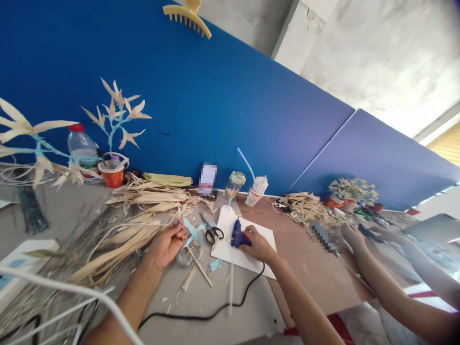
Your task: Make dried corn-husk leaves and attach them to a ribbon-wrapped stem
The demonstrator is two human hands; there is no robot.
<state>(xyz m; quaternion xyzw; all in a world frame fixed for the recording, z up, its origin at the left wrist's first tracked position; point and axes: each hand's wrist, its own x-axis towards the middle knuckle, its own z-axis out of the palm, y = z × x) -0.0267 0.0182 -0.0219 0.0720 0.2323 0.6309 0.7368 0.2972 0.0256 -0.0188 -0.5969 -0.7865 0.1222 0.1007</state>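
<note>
My right hand (258,243) is wrapped round the handle of a blue glue gun (236,234), whose nozzle points away from me over a white sheet (265,234). A long clear glue stick (231,290) sticks out of its back end. Left of it, my left hand (171,245) is pinched shut; whatever is between its fingertips is too small to make out. Black-handled scissors (212,234) lie between my hands. Near my left fingers are light-blue tape strips (194,232) and a clear tape roll (189,255).
Dried corn husks (154,196) spread over the left side. Husk flowers on blue stems (114,125) stand in a red cup (113,177). A black cord (201,317) crosses the front. At the right, a co-worker's hand (354,237) is beside more husks (302,207).
</note>
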